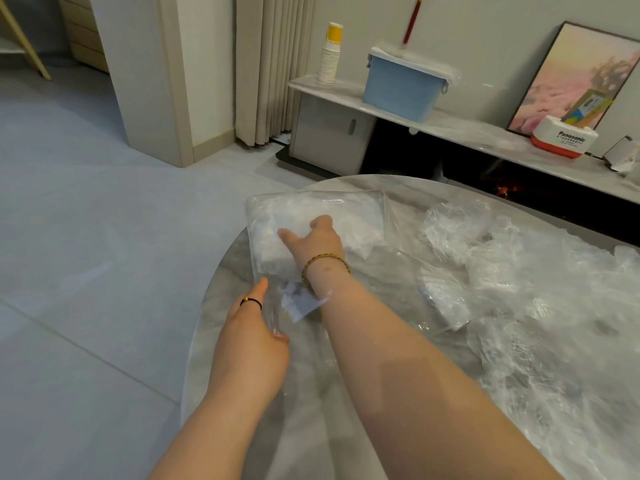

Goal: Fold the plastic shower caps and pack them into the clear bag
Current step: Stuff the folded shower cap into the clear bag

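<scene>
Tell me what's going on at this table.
A person is packing shower caps into the clear bag on the round table. The left hand pinches the bag's near, open end; the right hand presses on the white caps already stuffed in. Many loose caps lie unpacked to the right.

both forearms (398,358) are bare, the left hand (254,337) wears a thin black band (251,301) round one finger, and the right hand (317,242) has at its wrist a braided cord bracelet (325,262) of yellow-gold and dark strands, wound in more than one turn.
</scene>
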`<act>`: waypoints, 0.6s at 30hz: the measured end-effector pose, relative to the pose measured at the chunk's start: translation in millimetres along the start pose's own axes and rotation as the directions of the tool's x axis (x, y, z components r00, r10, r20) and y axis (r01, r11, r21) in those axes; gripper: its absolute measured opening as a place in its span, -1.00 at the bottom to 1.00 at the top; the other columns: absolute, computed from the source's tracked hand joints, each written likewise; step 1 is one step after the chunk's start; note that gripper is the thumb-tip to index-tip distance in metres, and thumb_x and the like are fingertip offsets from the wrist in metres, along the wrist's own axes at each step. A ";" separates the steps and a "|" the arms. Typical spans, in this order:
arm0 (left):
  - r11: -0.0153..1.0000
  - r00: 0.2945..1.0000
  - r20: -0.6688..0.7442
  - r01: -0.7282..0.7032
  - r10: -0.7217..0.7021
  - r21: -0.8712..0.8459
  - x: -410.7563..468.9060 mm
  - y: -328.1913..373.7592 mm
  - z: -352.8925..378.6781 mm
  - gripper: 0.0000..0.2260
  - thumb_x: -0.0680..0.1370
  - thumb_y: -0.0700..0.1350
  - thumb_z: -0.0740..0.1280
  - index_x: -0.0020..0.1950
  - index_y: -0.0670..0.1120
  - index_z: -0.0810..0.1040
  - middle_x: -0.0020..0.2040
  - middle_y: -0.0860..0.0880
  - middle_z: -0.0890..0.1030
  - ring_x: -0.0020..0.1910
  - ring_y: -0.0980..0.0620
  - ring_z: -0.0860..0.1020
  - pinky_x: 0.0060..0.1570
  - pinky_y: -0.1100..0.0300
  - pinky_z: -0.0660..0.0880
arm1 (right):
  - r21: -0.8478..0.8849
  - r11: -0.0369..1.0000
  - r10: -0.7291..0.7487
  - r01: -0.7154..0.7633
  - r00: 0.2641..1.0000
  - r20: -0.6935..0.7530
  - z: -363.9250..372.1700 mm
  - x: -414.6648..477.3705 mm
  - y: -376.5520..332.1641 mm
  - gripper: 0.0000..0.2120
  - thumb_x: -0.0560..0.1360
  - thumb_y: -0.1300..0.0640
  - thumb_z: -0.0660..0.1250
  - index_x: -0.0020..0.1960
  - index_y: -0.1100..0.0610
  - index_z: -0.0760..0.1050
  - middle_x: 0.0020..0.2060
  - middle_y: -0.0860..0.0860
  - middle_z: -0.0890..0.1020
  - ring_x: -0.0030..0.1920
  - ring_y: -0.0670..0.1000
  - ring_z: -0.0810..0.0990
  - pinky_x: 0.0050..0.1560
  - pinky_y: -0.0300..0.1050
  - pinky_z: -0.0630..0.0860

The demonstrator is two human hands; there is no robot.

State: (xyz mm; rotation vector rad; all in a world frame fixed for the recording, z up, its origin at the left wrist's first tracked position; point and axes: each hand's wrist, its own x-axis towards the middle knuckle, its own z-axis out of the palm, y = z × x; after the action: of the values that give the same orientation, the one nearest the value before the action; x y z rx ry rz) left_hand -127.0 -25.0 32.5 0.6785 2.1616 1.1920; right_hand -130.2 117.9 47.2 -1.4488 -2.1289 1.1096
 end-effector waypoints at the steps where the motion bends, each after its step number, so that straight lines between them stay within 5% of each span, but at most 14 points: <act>1: 1.000 1.000 -0.003 -0.001 0.001 0.016 0.7 -0.5 -0.1 -0.37 0.51 -0.32 0.24 0.49 0.08 0.12 0.33 -0.09 0.42 0.13 -0.14 0.50 -0.27 0.26 0.39 | 0.037 0.999 0.007 -0.006 1.000 -0.007 -2.1 1.5 1.3 -0.43 0.50 -0.06 0.29 0.36 0.19 0.18 0.26 0.13 0.43 0.25 0.15 0.42 0.20 -0.01 0.40; 8: 0.992 0.997 -0.047 -0.052 0.058 0.114 0.7 3.3 2.0 -0.39 0.52 -0.33 0.21 0.50 0.03 0.11 0.45 0.01 0.21 0.08 -0.13 0.50 -0.33 0.25 0.36 | 0.175 0.984 -0.042 0.035 0.999 0.035 -27.6 -16.8 16.2 -0.48 0.59 0.07 0.16 0.48 0.18 0.09 0.42 0.08 0.28 0.39 0.05 0.29 0.32 -0.13 0.25; 12: 0.976 0.996 -0.023 -0.077 0.083 0.205 -10.0 9.0 -4.4 -0.41 0.53 -0.23 0.23 0.51 0.00 0.10 0.50 0.03 0.09 0.25 -0.07 0.40 0.05 0.14 0.43 | 0.080 0.994 -0.075 0.072 0.997 0.033 -47.4 -51.6 24.7 -0.53 0.60 0.15 0.12 0.47 0.16 0.12 0.43 0.04 0.27 0.40 0.02 0.28 0.31 -0.19 0.23; 15: 0.896 0.986 -0.064 -0.110 0.152 0.430 -21.2 19.1 -11.7 -0.41 0.55 -0.09 0.22 0.52 -0.01 0.03 0.53 -0.04 -0.01 0.46 -0.07 0.13 0.36 0.08 0.19 | -0.128 0.970 -0.202 0.205 0.979 0.036 -67.7 -90.0 28.4 -0.60 0.56 0.21 0.19 0.39 0.15 0.31 0.38 0.04 0.35 0.37 -0.01 0.31 0.24 -0.31 0.20; 18: 0.770 0.951 -0.049 -0.218 0.307 0.600 -40.7 24.7 -9.9 -0.39 0.57 -0.05 0.19 0.53 -0.03 -0.04 0.53 -0.08 -0.12 0.50 -0.04 -0.12 0.43 0.08 -0.14 | -0.322 0.890 -0.305 0.324 0.946 0.109 -89.8 -131.8 34.1 -0.67 0.53 0.19 0.23 0.29 0.11 0.43 0.31 0.03 0.43 0.34 -0.03 0.33 0.24 -0.31 0.18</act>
State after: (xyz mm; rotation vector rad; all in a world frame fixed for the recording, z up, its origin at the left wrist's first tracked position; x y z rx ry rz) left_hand -101.3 -46.2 67.9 1.2273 2.6535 0.6819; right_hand 5.6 43.3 98.1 -1.1453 -2.5751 0.6974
